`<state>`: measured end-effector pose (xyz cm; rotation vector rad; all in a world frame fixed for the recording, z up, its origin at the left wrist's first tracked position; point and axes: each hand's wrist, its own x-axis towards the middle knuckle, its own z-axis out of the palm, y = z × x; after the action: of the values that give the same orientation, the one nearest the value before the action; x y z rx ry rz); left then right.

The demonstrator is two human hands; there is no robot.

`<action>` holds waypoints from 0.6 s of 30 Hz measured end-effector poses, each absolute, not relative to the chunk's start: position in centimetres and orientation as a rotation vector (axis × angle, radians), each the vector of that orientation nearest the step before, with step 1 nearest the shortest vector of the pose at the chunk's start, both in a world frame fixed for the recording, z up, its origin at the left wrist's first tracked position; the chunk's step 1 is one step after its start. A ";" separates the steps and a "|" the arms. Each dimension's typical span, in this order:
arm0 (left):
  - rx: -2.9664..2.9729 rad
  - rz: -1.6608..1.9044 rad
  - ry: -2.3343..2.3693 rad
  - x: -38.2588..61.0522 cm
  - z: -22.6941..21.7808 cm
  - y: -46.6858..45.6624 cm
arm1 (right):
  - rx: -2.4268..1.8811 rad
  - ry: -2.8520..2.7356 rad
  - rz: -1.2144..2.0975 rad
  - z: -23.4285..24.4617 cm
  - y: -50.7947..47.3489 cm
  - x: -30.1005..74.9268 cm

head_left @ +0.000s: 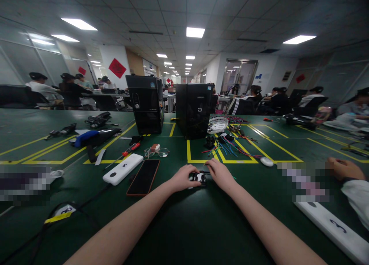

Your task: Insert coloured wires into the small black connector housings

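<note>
Both my hands meet over a small black component lying on the green table. My left hand curls its fingers round the part's left side. My right hand grips its right and top edge with bent fingers. The part is mostly hidden between the two hands. A black smartphone and a white power bank lie just left of my left hand.
Two black computer towers stand behind, with loose coloured cables, a white basket, glasses and a red screwdriver. Another person's hand rests at the right, near a white strip. People sit in the background.
</note>
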<state>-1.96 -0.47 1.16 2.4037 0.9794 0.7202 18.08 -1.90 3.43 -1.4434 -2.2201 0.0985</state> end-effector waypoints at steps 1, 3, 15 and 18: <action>2.408 0.718 0.976 -2.0 1.1 -0.5 | -1.428 -2.245 0.120 3.1 -1.7 18.1; 2.413 0.716 0.974 -2.0 1.1 -0.4 | -1.392 -2.312 0.169 2.4 -1.5 18.1; 2.412 0.735 0.992 -1.9 0.9 -0.4 | -1.524 -2.387 0.059 1.6 -1.1 19.0; 2.414 0.740 0.979 -1.9 0.9 -0.4 | -1.536 -2.434 0.044 1.9 -1.0 18.9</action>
<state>-1.92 -0.44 0.94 2.4139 0.9786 0.7405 18.94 -0.97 1.88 -1.5357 -2.4336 0.0443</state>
